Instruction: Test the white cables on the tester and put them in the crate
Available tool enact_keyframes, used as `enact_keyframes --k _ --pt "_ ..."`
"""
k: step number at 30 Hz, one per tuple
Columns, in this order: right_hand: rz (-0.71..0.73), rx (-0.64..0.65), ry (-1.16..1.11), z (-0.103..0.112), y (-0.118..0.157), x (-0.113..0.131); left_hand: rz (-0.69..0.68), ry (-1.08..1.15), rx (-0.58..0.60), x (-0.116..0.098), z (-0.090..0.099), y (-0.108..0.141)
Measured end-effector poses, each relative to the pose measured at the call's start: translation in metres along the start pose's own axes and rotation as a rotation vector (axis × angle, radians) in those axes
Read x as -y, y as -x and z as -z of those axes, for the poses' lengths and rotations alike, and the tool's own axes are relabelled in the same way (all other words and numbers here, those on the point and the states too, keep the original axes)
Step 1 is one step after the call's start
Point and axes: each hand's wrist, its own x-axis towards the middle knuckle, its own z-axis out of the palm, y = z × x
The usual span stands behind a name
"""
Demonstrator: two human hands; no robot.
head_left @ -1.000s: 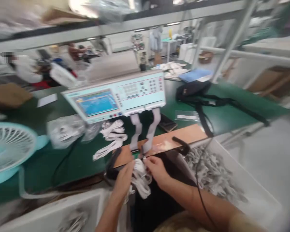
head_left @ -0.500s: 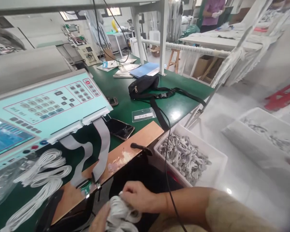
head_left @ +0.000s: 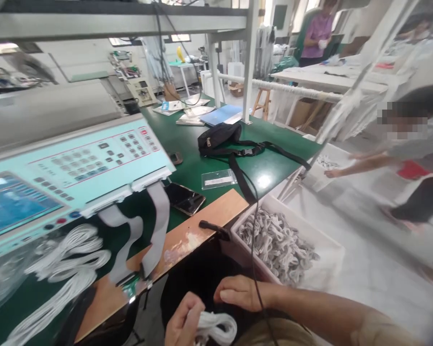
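My left hand [head_left: 182,322] is clamped on a coiled white cable bundle [head_left: 216,327] below the green tabletop's [head_left: 195,166] near edge; my right hand [head_left: 240,293] hovers loose just beside it, holding nothing. I judge the next move needs that bundle lifted clear.

Green bench [head_left: 187,168] — black bag [head_left: 218,137], phone [head_left: 184,198], white cable bundles [head_left: 65,259].

White cable bundle [head_left: 216,327] in left hand [head_left: 182,322], right hand [head_left: 240,293] just above, empty.
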Motion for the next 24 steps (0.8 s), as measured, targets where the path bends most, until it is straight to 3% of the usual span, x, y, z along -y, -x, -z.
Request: enact_keyframes --k 2,4,7,9,15,20,24 --pt "0.104 0.102 -0.142 -0.023 -0.015 0.009 -0.135 0.004 0.023 -0.005 -0.001 0.004" --pt "0.123 0.122 -0.193 -0.036 -0.024 0.012 -0.188 0.032 0.011 -0.006 0.004 0.008" --pt "0.168 0.076 -0.144 -0.039 -0.031 0.009 -0.111 0.189 -0.092 0.003 0.018 0.009" --pt "0.271 0.012 0.003 -0.038 -0.034 0.006 -0.048 0.282 -0.132 0.013 0.028 0.011" --pt "0.507 -0.113 0.424 -0.042 -0.038 0.007 0.01 0.329 0.094 0.03 0.044 0.017" --pt "0.607 -0.227 0.531 -0.047 -0.043 0.008 0.075 0.435 0.07 0.039 0.046 0.017" --pt "0.722 -0.15 0.544 -0.05 -0.042 0.003 0.113 0.593 0.164 0.04 0.046 0.019"
